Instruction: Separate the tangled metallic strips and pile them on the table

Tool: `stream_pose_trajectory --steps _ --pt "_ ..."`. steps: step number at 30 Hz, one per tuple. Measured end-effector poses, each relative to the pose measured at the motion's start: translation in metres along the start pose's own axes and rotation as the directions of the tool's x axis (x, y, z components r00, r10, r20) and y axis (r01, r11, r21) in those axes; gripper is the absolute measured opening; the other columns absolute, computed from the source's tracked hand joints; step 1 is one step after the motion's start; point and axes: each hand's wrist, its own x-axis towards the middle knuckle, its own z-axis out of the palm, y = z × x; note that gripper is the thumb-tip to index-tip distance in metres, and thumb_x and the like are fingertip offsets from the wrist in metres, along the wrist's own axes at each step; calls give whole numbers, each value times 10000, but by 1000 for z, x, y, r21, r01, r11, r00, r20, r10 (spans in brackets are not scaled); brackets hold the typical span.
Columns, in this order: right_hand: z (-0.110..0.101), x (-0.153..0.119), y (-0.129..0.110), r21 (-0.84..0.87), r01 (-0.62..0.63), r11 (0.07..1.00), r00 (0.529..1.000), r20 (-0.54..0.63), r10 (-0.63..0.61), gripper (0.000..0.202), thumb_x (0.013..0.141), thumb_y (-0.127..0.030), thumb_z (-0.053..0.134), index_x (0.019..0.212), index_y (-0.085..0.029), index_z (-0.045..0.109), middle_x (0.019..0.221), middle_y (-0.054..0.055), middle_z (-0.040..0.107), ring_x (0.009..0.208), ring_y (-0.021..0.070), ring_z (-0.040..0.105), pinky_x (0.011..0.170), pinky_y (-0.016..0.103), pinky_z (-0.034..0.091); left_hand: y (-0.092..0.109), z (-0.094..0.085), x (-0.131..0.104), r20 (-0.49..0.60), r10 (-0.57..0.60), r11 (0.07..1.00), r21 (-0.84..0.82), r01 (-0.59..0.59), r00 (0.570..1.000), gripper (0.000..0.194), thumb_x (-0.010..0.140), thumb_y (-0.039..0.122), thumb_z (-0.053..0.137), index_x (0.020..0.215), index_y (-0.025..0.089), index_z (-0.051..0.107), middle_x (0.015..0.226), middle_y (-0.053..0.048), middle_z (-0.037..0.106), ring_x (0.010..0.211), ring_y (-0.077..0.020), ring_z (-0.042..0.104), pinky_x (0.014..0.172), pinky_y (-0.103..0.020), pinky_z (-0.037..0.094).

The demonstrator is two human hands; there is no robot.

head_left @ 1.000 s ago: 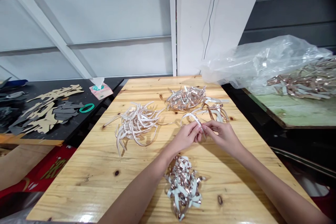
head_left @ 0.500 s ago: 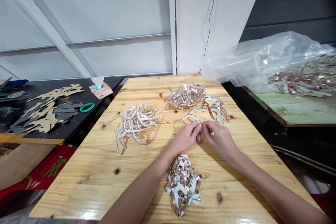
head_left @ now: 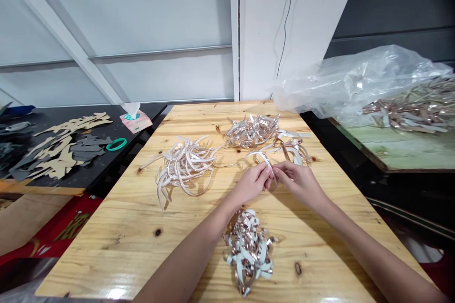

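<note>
A thin curved white and rose-gold strip arches up and left from between my fingers. My left hand pinches it, and my right hand has its closed fingertips on the same strip, close beside the left ones. Behind my hands lie a shiny rose-gold pile and some looser strips. To the left spreads a pile of pale curved strips. Nearer the front edge, between my forearms, is a heap of short curled pieces.
The wooden table has a black table at its left, with beige and grey scraps, a green ring and a tissue pack. Clear plastic and more strips lie on a green board at right.
The strip's lower end now shows below my fingertips, between my hands. My left hand has shifted slightly left, and my right hand has turned a little.
</note>
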Motion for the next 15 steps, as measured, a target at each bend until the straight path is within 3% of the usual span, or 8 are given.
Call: stream_pose_trajectory --steps 4,9,15 --pt "6 -3 -7 -236 23 971 998 -55 -37 244 985 -291 501 898 -180 700 776 42 732 665 189 663 642 292 485 0 0 0 -14 3 998 61 -2 1000 386 1022 491 352 841 193 515 646 16 548 596 -125 509 618 -235 395" --pt "18 -6 -8 -374 44 926 985 -137 -103 274 1007 -259 444 846 -192 655 761 53 720 649 193 656 649 293 465 -2 2 1 -60 2 993 119 5 998 384 1029 473 338 818 200 506 647 10 575 613 -141 541 641 -250 402" --pt "25 -5 3 -609 118 784 972 -92 -218 294 1010 -199 371 845 -184 614 762 97 696 672 221 649 593 300 423 0 2 4 -75 0 976 218 16 997 389 1027 467 348 769 208 477 636 5 561 628 -159 535 637 -263 390"
